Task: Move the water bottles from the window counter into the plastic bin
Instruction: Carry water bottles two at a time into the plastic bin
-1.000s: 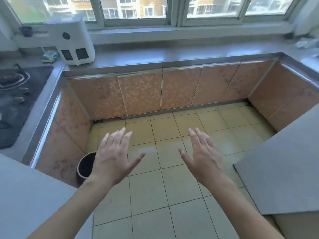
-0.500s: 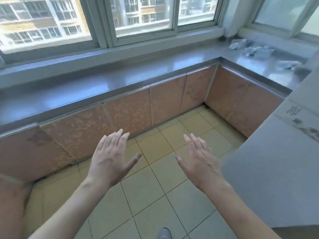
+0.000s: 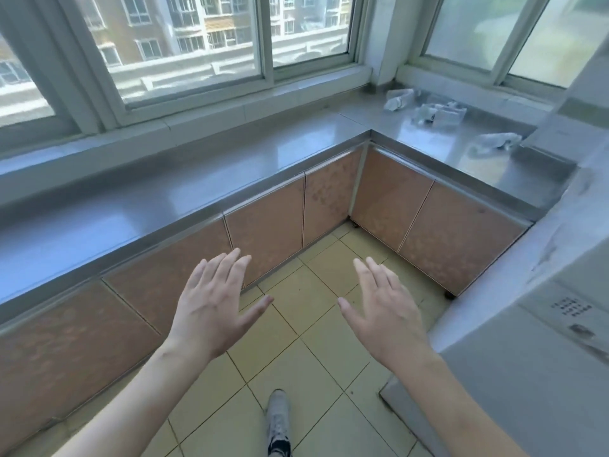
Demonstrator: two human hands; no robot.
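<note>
Head view: left hand [image 3: 211, 308] and right hand [image 3: 385, 311] both spread flat, palms down, holding nothing, over the yellow tiled floor [image 3: 296, 357]. Crumpled clear plastic water bottles [image 3: 428, 108] lie on the grey steel L-shaped window counter [image 3: 230, 173], at its far right stretch near the corner below the windows, well apart from both hands. A grey sneaker [image 3: 278, 420] shows at the bottom edge.

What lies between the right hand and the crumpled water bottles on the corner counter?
In the head view, the right hand is separated from the water bottles by floor tiles, the cabinet doors and bare steel counter; nothing blocks the way.
</note>
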